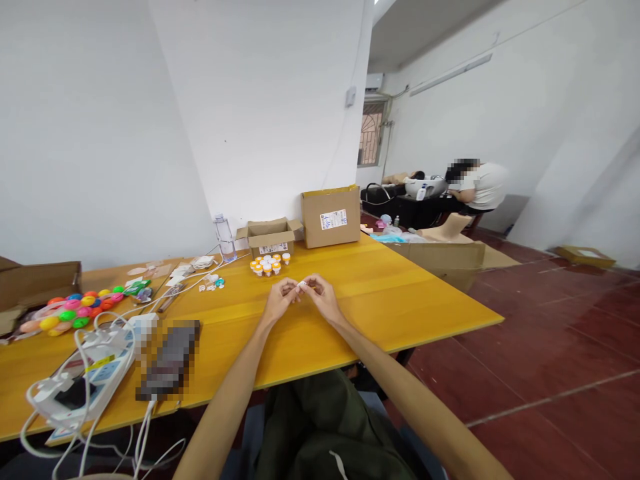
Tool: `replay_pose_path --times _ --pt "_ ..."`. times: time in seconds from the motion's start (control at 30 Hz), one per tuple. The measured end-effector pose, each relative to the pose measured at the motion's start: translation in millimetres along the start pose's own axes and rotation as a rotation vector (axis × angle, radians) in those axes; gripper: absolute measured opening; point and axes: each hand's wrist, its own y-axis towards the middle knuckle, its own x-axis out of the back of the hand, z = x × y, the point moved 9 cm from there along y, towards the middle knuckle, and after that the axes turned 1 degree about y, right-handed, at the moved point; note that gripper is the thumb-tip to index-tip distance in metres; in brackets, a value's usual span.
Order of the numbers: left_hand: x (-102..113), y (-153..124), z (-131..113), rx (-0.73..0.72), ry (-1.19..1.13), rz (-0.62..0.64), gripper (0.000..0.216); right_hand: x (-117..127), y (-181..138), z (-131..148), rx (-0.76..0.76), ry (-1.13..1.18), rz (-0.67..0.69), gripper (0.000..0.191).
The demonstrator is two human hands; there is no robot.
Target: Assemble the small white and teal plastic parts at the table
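My left hand (pixel 281 298) and my right hand (pixel 321 294) meet above the yellow table (pixel 380 287), fingertips pinched together. Between them is a small white piece (pixel 301 285), mostly covered by the fingers and too small to name. Just beyond my left hand stands a cluster of several small white containers with orange parts (pixel 267 265). Behind that cluster sits an open cardboard box (pixel 273 235), and a larger cardboard box (pixel 331 219) with a label is to its right.
At left lie a power strip (pixel 107 377) with tangled white cables, a blurred dark device (pixel 170 360), colourful balls (pixel 83 307) and small white and teal pieces (pixel 213 283). A clear bottle (pixel 225 238) stands near the wall. A person (pixel 483 187) sits at the back right.
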Motion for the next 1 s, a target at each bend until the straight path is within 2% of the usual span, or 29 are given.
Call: replay_pose_path --times 0.2,0.37,0.5,0.63,0.8,1.0 --pt "8.6 -0.1 1.7 0.043 -0.069 -0.067 0.033 8.6 1.4 -1.6 0.005 -0.115 -0.048 0.023" --pt "17.7 0.8 7.9 0.044 -0.049 -0.141 0.031 33.6 -3.5 2.7 0.071 -0.464 -0.181 0.017" --pt "25.1 2.6 10.7 0.009 -0.025 -0.199 0.025 43.6 -7.3 -10.6 0.049 -0.693 -0.196 0.016" --pt "28.8 4.5 12.5 -0.003 -0.012 -0.225 0.018 44.1 -9.4 -28.7 0.013 -0.818 -0.171 0.009" --pt "30.5 3.5 10.3 -0.022 0.024 -0.253 0.014 42.1 -12.0 -49.2 -0.107 -0.893 -0.093 0.009" --pt "28.0 0.5 2.2 -0.084 0.133 -0.264 0.018 33.7 -7.7 -41.7 -0.069 -0.78 -0.029 0.02"
